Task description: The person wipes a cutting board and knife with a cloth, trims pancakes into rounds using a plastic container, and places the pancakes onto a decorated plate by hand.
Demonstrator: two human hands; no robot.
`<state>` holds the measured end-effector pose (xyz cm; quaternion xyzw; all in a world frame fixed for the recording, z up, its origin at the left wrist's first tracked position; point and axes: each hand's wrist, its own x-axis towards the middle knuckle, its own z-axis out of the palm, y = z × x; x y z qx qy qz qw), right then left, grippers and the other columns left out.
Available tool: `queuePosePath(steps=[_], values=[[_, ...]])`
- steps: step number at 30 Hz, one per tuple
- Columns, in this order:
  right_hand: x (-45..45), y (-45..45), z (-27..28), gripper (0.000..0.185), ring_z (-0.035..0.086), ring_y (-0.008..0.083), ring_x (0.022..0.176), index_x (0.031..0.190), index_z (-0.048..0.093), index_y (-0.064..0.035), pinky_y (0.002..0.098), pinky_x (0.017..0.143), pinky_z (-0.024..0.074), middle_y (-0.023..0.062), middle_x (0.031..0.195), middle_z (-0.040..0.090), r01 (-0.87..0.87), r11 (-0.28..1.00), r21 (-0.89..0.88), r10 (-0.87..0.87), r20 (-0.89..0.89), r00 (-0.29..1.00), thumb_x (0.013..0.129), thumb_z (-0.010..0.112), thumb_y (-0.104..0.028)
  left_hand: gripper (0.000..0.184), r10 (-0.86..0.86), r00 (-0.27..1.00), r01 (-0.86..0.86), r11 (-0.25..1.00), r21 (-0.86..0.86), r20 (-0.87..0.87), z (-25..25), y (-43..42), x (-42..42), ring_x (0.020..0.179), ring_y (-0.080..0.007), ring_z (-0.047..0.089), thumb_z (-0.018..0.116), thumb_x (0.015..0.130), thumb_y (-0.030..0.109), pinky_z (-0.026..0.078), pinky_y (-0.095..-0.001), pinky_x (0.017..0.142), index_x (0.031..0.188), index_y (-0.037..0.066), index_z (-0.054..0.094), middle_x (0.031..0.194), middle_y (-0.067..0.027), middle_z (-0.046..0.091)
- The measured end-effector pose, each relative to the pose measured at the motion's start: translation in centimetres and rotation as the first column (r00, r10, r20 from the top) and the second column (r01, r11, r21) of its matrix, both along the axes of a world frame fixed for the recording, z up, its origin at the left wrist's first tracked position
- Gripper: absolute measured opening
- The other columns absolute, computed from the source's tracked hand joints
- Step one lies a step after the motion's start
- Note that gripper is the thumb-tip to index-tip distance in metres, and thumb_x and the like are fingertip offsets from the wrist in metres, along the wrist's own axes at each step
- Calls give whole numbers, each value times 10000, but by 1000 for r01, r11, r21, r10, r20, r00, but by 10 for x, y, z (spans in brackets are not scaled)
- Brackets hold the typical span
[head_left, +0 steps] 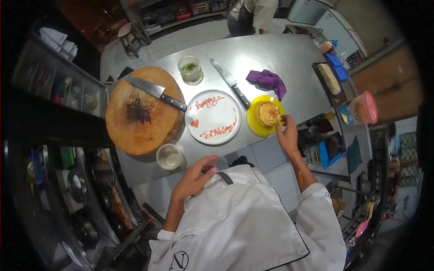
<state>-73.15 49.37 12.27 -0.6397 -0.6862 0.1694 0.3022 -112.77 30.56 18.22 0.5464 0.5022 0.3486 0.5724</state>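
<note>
A short stack of pancakes [268, 113] rests on a yellow plate [254, 128]. My right hand [288, 135] is at the plate's right edge, thumb and fingers apart beside the stack; whether they touch it I cannot tell. My left hand [193, 177] hovers in front of my white jacket with its fingers stretched out, holding nothing. Between the hands lies a white plate [212, 118] with red lettering and a red heart along its rim. Left of it stands a clear container [170, 157] with something pale inside, close to my left hand.
A knife [154, 93] lies across the round wooden chopping board [118, 128]. Another knife [229, 83] points away from me beside a purple cloth [267, 83]. A jar of chopped greens [190, 70] stands behind the white plate. Another person [253, 17] is beyond the steel table [289, 54].
</note>
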Motion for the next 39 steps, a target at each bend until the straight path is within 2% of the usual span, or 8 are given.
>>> queuePosePath(steps=[2,4,10,17,25,32,34,39], values=[[-1,17,-7,473,704,406,1167,1392,635,18,488,1000,562,242,1209,718,-55,995,87,46,105,993,983,771,-177,489,-21,1000,21,1000,12,2,4,5,-11,1209,-282,747,729,1115,225,585,-409,1050,1554,42,618,1409,-185,750],[-8,26,-7,677,635,467,1286,1467,571,39,534,1105,521,290,1329,649,-88,996,-9,89,108,990,938,850,-279,481,-71,997,71,995,-72,0,5,9,-16,1404,-283,659,675,1142,198,505,-444,1197,1583,26,589,1499,-159,705],[-29,40,-2,897,616,473,1319,1522,537,60,539,1144,512,304,1393,617,-37,993,-116,63,231,971,869,919,-422,484,-51,997,48,998,-47,-66,1,17,-19,1375,-295,682,709,1122,204,529,-443,1167,1565,40,604,1471,-169,719],[-15,71,-18,899,601,456,1289,1511,551,74,523,1132,509,273,1341,620,-63,983,-175,87,130,988,835,956,-358,503,-36,997,28,994,-107,-70,6,51,10,1357,-283,692,727,1119,244,544,-438,1150,1560,34,607,1478,-165,714],[-17,81,13,573,647,426,1147,1360,634,-4,508,1019,538,226,1218,646,-178,982,-64,180,23,983,838,866,-46,574,-188,978,180,979,-96,-88,-31,161,100,1318,-278,710,726,1114,325,564,-422,1121,1551,-21,587,1484,-200,700],[1,105,-6,452,747,398,1006,1327,671,1,455,925,605,197,1155,723,-267,961,-70,253,-165,953,904,823,-48,607,31,956,-13,998,63,-292,-64,216,175,1320,-406,700,741,1082,307,536,-434,1157,1556,-32,574,1473,-287,673],[0,98,-5,446,759,423,1075,1328,676,37,471,949,603,250,1236,744,-156,975,-156,140,-109,984,941,828,-125,692,77,955,-52,994,92,-288,-68,222,186,1319,-510,660,730,1044,265,520,-546,1142,1539,-160,499,1430,-380,648],[0,90,-9,518,691,487,1108,1319,683,74,559,1001,546,313,1243,717,-181,942,-282,156,-107,982,935,840,-236,668,89,951,-130,984,-121,-295,-77,232,202,1360,-486,659,745,1050,322,522,-513,1148,1539,-92,555,1454,-350,662]])
